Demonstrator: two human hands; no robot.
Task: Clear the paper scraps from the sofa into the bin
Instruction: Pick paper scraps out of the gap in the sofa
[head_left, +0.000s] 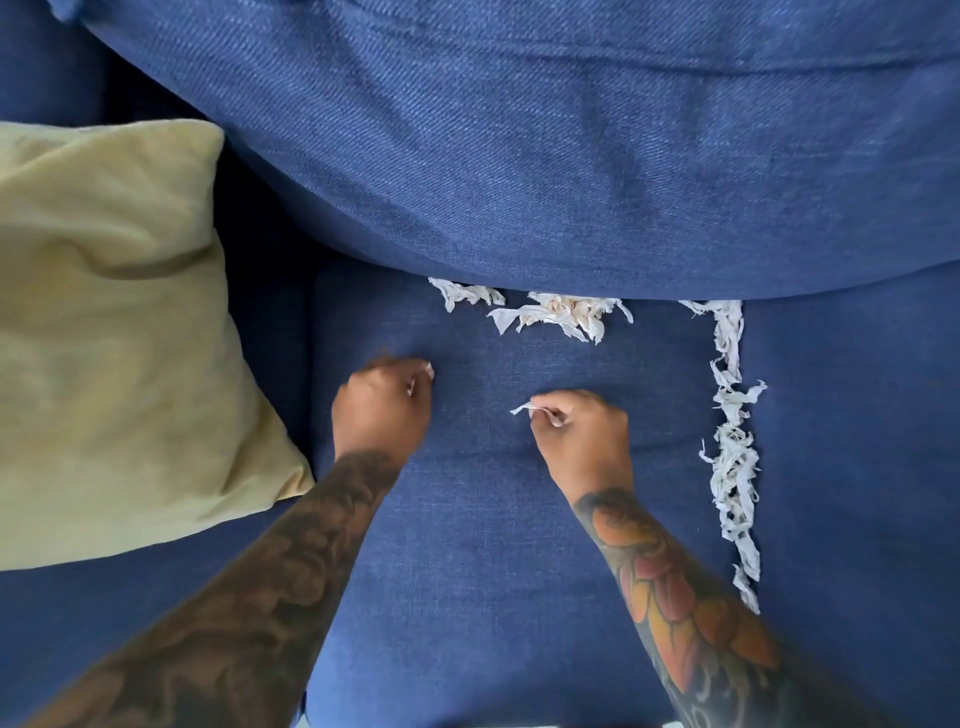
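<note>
White paper scraps lie on the blue sofa seat (467, 519). One pile (558, 314) and a smaller scrap (465, 293) sit along the foot of the back cushion. A long strip of scraps (732, 457) runs down the seam between two seat cushions on the right. My left hand (384, 405) is curled into a fist on the seat, with bits of white paper showing between its fingers. My right hand (582, 431) pinches a small white scrap (522, 409) between thumb and fingers. No bin is in view.
A pale yellow-green throw pillow (119, 332) leans on the seat at the left. The big blue back cushion (571, 145) overhangs the rear of the seat and hides part of the scrap pile there.
</note>
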